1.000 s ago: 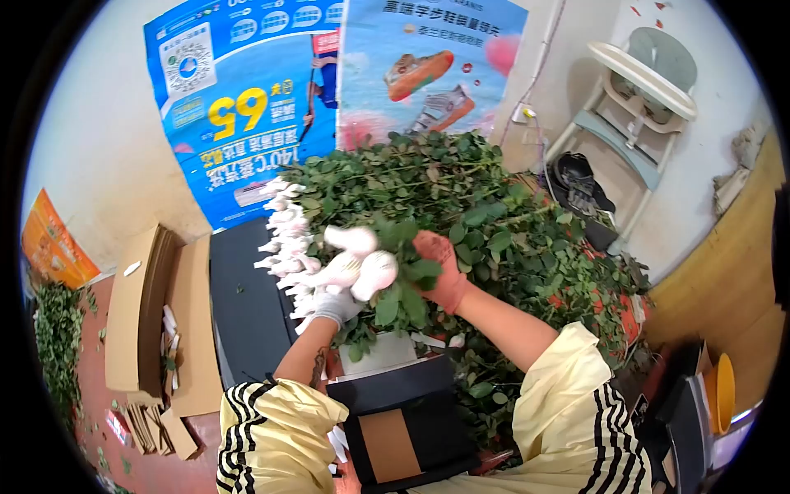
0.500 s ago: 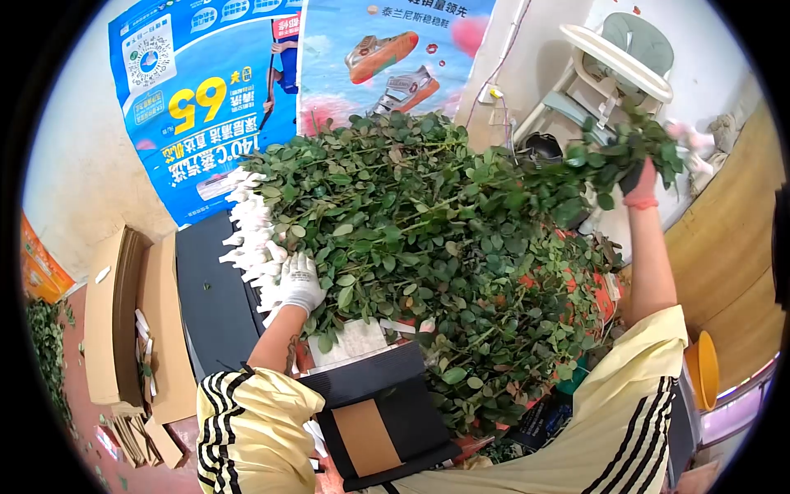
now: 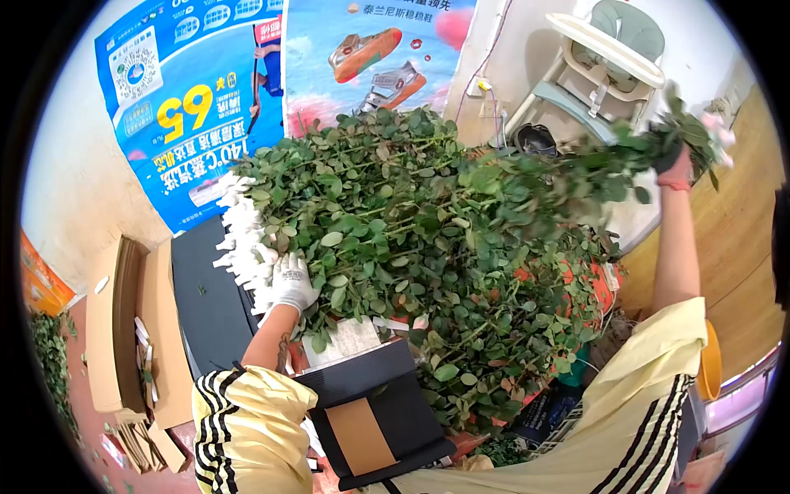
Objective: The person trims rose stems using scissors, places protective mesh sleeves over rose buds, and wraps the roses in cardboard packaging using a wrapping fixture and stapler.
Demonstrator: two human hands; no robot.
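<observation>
Upper right, my right hand grips a flower bunch, apparently for carrying, needing clearance; my left hand lies open by wrapped heads.

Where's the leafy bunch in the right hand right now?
In the head view, the leafy bunch is at the upper right, gripped in the right hand, lower in the picture than the high chair's tray.
</observation>
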